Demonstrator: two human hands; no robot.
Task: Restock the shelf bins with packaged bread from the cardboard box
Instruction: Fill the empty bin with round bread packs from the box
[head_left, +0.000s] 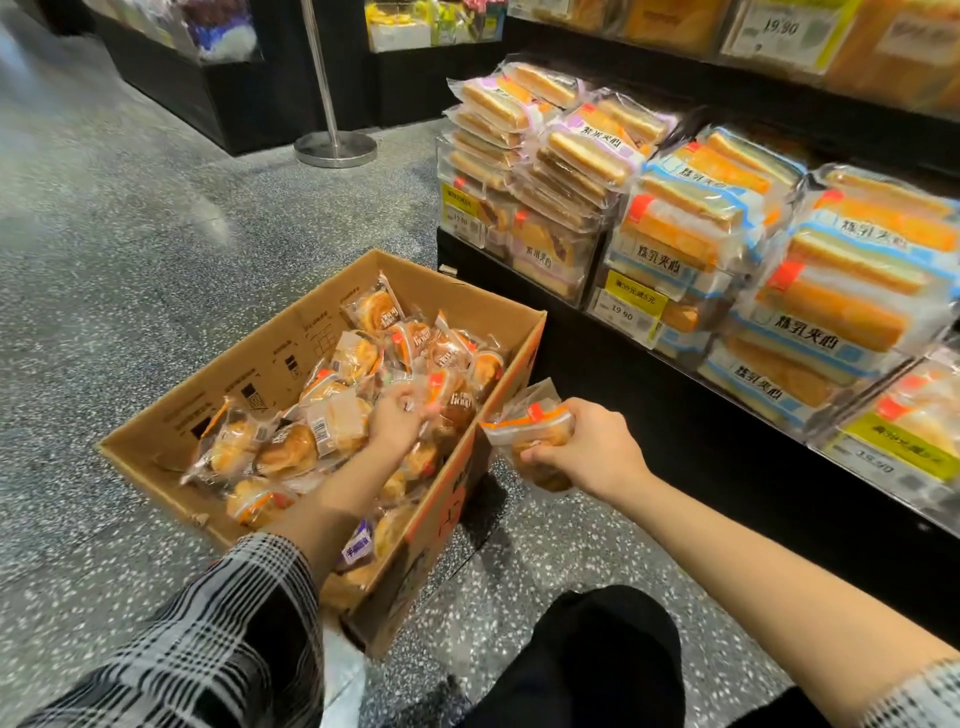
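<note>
Bread packets (332, 410) filled the cardboard box (291, 332) on the floor. Right hand (587, 447) gripped one packet (530, 431) beside the box; left hand (397, 415) pinched another inside. Picking was underway; next, probably, a carry to the shelf bins (566, 275).

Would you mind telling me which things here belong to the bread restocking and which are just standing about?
Part of the job:
cardboard box of packaged bread
bread packet held in the right hand
left hand reaching among the packets
shelf bins

Just standing about:
barrier post
black display stand
</note>
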